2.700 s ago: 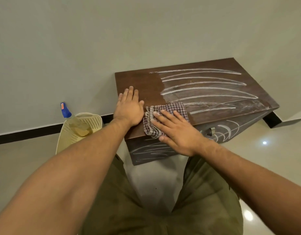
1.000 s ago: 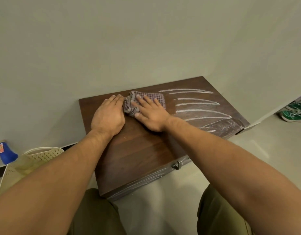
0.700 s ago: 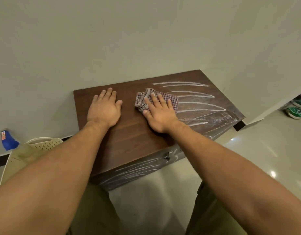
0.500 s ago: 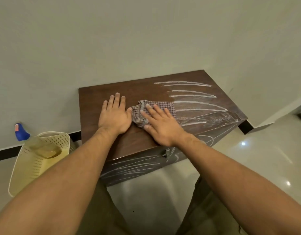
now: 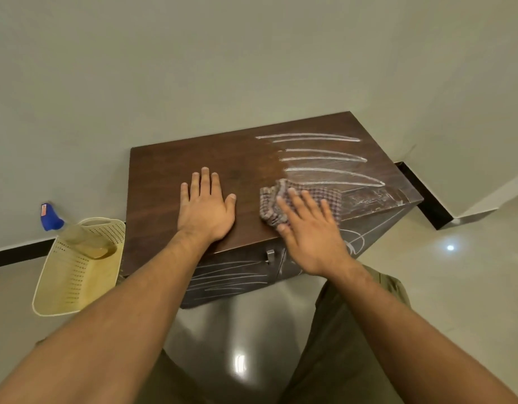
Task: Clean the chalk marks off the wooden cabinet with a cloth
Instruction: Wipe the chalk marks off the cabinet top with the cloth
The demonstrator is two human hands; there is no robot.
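A dark wooden cabinet (image 5: 164,176) stands against the wall. White chalk marks (image 5: 324,154) streak the right half of its top, and more chalk lines (image 5: 231,279) cover its front. My right hand (image 5: 310,228) presses flat on a checked cloth (image 5: 327,196) near the front right of the top, fingers spread over it. My left hand (image 5: 206,208) lies flat and open on the clean left half of the top, holding nothing.
A cream perforated basket (image 5: 76,269) sits on the floor left of the cabinet, with a spray bottle with a blue top (image 5: 52,218) leaning in it. Glossy floor tiles (image 5: 456,287) surround the cabinet. My knees in olive trousers (image 5: 339,330) are below it.
My right hand has slid the cloth to the right and toward the front edge, away from my left hand. The chalk lines near the middle are shorter. The left hand stays flat.
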